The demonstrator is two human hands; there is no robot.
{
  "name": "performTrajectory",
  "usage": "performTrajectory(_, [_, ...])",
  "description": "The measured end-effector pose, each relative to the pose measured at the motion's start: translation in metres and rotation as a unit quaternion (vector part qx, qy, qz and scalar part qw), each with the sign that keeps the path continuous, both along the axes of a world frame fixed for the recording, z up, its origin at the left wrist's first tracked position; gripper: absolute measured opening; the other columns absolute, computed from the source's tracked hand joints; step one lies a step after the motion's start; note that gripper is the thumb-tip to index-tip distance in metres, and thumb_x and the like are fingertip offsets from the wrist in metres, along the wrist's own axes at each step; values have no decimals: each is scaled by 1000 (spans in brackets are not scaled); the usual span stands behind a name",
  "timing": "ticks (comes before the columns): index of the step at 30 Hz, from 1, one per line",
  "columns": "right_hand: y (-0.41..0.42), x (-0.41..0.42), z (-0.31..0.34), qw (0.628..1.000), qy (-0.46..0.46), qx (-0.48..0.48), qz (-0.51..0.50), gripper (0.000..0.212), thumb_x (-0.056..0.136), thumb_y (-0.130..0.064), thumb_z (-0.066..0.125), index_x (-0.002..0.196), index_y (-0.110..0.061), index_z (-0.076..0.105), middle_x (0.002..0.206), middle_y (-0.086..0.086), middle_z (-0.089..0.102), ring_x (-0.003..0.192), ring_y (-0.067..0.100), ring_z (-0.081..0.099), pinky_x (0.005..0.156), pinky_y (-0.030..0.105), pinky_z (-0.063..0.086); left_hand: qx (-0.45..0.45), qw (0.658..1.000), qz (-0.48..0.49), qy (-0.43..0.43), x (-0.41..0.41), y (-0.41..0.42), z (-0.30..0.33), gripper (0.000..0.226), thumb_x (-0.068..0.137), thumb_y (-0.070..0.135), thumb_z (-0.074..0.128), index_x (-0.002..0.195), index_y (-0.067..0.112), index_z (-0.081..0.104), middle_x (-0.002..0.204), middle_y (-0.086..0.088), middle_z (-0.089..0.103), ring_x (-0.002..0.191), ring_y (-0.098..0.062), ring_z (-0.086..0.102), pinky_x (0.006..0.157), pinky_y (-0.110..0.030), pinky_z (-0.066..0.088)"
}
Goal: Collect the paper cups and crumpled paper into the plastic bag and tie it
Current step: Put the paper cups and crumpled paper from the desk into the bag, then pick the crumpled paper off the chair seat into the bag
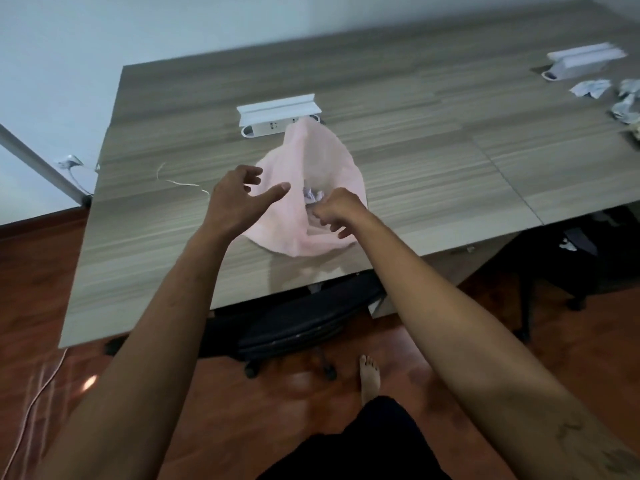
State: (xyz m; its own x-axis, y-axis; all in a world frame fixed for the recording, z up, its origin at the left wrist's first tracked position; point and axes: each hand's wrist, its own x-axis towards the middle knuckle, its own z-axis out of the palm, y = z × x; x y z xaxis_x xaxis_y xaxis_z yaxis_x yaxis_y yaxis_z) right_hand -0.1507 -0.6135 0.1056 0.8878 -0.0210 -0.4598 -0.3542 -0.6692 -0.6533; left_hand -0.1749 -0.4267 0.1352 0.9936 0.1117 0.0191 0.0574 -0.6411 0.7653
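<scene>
A pale pink plastic bag [313,161] lies on the wooden table [415,133], near its front edge. Crumpled paper [313,196] shows through the bag's opening. My right hand [334,211] has its fingers curled and pinches the bag's plastic at the mouth. My left hand [239,199] hovers just left of the bag, fingers spread and relaxed, holding nothing. More crumpled paper pieces [590,87] lie at the table's far right, along with further pieces [627,105] by the edge of the view. I see no paper cups.
A white power socket box [277,117] stands just behind the bag, and another one [581,62] at the far right. A thin string [183,183] lies left of the bag. A black office chair [304,320] sits under the table's front edge. My bare foot [370,375] is on the wooden floor.
</scene>
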Motion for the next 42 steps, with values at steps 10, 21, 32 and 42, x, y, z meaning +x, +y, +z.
performTrajectory(10, [34,-102,6,981,-90,-159,66,38,85,-32,55,119,-17,58,113,7,63,100,29,58,75,32,45,115,977,-77,160,-107,50,-17,72,82,78,48,120,19,65,118,2,64,119,-22,57,91,-33,41])
performTrajectory(21, [25,-175,-12,951,-134,-264,93,34,94,-35,38,80,-10,57,99,10,70,90,29,62,72,32,40,344,902,-117,232,-181,43,-31,85,81,88,17,129,32,60,136,-4,60,122,-32,54,86,-41,36])
performTrajectory(32, [-5,-253,-16,939,-184,-258,132,45,94,-37,38,58,-11,44,61,1,45,69,26,47,75,35,33,386,905,-70,164,-254,22,-41,64,84,83,31,113,39,67,117,-6,69,107,-33,61,76,-37,40])
performTrajectory(42, [-14,-341,-15,927,-224,-218,207,52,95,-52,38,71,-11,58,70,3,58,66,26,51,61,30,38,389,907,-36,157,-327,31,-47,54,82,82,38,100,45,73,105,0,71,100,-29,63,75,-36,45])
